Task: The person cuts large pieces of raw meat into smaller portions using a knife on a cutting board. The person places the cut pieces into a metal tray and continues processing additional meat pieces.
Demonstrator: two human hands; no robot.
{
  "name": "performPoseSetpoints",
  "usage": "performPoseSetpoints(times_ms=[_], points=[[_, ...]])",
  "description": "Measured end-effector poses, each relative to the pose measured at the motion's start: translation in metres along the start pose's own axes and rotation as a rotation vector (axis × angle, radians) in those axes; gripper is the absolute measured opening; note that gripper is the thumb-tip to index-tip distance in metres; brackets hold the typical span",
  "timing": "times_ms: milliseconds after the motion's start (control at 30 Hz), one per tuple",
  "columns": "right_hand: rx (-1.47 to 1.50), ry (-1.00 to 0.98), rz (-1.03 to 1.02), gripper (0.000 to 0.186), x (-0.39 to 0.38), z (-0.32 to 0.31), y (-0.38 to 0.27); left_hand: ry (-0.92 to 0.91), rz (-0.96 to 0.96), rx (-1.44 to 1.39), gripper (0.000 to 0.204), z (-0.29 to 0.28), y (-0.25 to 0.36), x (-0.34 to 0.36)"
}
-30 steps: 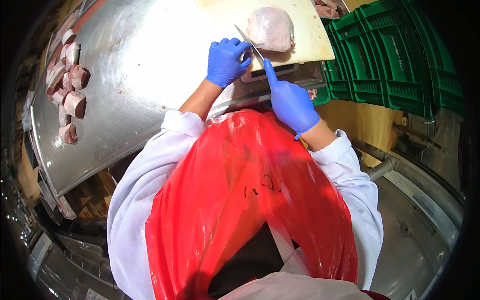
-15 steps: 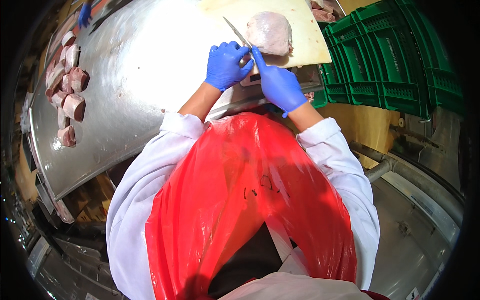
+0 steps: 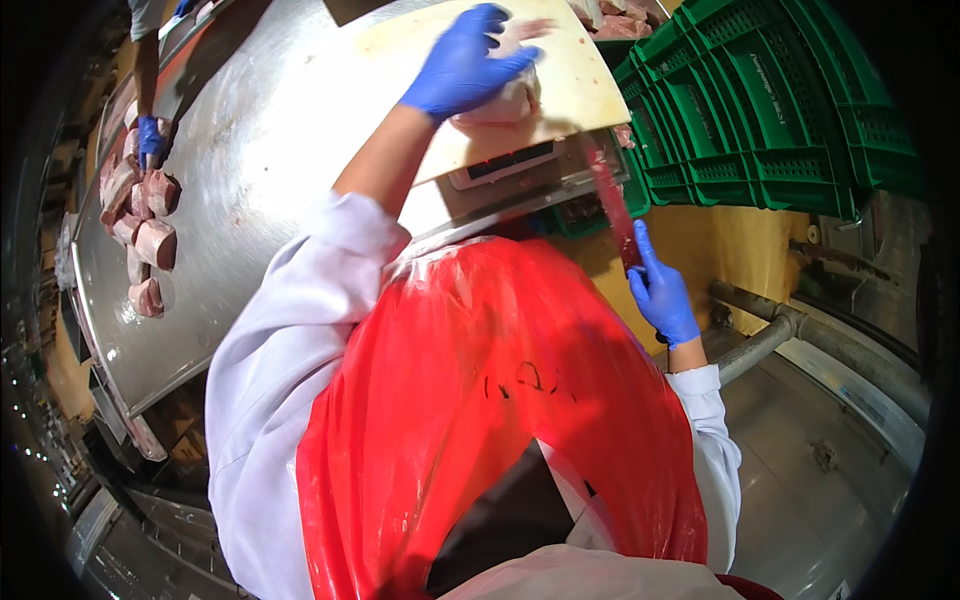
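My left hand (image 3: 465,70), in a blue glove, reaches across a pale piece of meat (image 3: 505,105) on the cream cutting board (image 3: 590,90). Its thumb and fingers grip the far side of the meat, where a pinkish part is smeared by motion. Off the board's right corner, my right hand (image 3: 662,292), gloved in blue, is closed round a knife's handle. The knife (image 3: 612,195) points away from me, its blade looking reddish, with the index finger stretched along it.
Green crates (image 3: 740,110) stand to the right. Below the board's near edge sits a scale (image 3: 505,165). Several cut meat pieces (image 3: 155,243) lie on the steel table (image 3: 230,220) at left, with another person's gloved hand (image 3: 150,137) on them. More meat (image 3: 620,22) is behind the board.
My right hand has moved with the knife away from the board, right and nearer to me. My left hand has gone forward onto the meat. A co-worker's hand has come to the pieces at left.
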State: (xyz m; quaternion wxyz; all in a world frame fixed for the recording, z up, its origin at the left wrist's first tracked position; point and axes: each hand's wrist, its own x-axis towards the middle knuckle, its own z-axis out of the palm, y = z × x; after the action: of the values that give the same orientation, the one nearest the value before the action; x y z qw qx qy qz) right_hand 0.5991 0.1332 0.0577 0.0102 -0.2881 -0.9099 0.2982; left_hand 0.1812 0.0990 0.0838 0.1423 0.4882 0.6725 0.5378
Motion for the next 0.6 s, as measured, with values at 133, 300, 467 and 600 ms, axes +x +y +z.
performPoseSetpoints(times_ms=[133, 300, 467, 600], points=[[0.095, 0.14, 0.098, 0.079, -0.016, -0.004, 0.037, -0.507, -0.039, 1.121, 0.114, 0.037, 0.023, -0.023], [0.247, 0.176, 0.22, 0.079, -0.021, 0.002, 0.056, 0.024, -0.127, 0.572, 0.127, 0.049, -0.039, 0.006], [0.349, 0.188, 0.134, 0.079, 0.006, 0.007, 0.069, 0.294, -0.092, -0.32, 0.118, 0.095, -0.059, 0.121], [0.348, 0.171, 0.125, 0.08, 0.023, -0.002, 0.072, 0.209, 0.075, -0.011, 0.093, 0.053, -0.047, 0.083]])
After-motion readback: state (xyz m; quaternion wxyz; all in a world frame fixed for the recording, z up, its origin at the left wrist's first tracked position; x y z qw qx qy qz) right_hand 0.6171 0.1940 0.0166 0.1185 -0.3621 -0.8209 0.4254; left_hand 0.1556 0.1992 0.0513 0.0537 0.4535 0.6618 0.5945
